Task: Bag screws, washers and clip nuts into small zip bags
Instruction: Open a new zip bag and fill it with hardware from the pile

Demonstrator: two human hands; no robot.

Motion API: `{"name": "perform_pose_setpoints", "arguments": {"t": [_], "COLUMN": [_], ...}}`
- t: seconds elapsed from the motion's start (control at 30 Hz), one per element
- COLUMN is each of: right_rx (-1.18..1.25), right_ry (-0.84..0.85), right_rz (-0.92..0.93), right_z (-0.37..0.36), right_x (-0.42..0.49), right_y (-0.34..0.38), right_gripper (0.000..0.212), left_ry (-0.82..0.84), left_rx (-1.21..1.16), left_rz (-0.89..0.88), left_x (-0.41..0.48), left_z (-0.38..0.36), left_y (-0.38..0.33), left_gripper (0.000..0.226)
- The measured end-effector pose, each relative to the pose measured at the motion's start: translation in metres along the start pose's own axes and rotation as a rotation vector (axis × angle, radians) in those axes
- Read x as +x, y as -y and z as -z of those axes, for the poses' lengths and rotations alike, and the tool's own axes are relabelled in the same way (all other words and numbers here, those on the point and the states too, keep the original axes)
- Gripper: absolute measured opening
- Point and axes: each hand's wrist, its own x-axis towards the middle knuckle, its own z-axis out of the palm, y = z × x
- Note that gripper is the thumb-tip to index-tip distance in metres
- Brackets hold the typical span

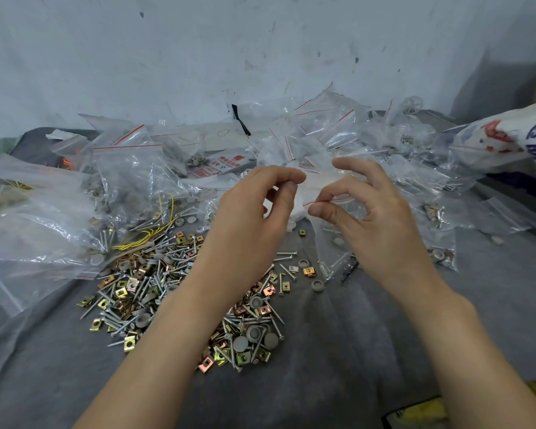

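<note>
Grey cloth point(338, 351) below, left hand point(254, 218) and right hand point(375, 218) pinch zip bag point(314, 188).

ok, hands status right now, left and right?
Left hand: pinching the small zip bag between thumb and fingers.
Right hand: pinching the same bag at its red-lined edge.

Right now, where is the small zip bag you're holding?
Head view, centre: the small zip bag is pinched between the left hand and right hand, just beyond the loose hardware pile.
</note>
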Motion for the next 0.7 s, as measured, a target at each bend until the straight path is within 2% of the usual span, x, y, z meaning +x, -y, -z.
{"name": "perform_pose_setpoints", "arguments": {"t": [0.2,0.33,0.43,0.5,0.7], "right_rx": [0.006,0.009,-0.008,-0.012,-0.015], "right_ry": [0.001,0.004,-0.003,-0.006,-0.019], "right_rz": [-0.008,0.0,0.008,0.004,0.006], "right_z": [0.001,0.002,0.003,0.003,0.002], "right_x": [-0.001,-0.001,0.0,0.0,0.001], "right_y": [-0.001,0.0,-0.001,-0.001,-0.002], "right_gripper": [0.016,0.01,0.009,0.009,0.009], "left_ry": [0.054,0.323,0.58,0.668,0.704], "left_rx": [0.059,0.269,0.443,0.528,0.76], "left_rz": [0.126,0.235,0.214,0.188,0.086], "left_x": [-0.003,-0.009,-0.017,-0.024,-0.036], "left_z": [0.003,0.007,0.005,0.001,-0.013], "left_y": [0.016,0.032,0.035,0.036,0.04], "left_gripper": [0.017,0.02,0.025,0.03,0.038]}}
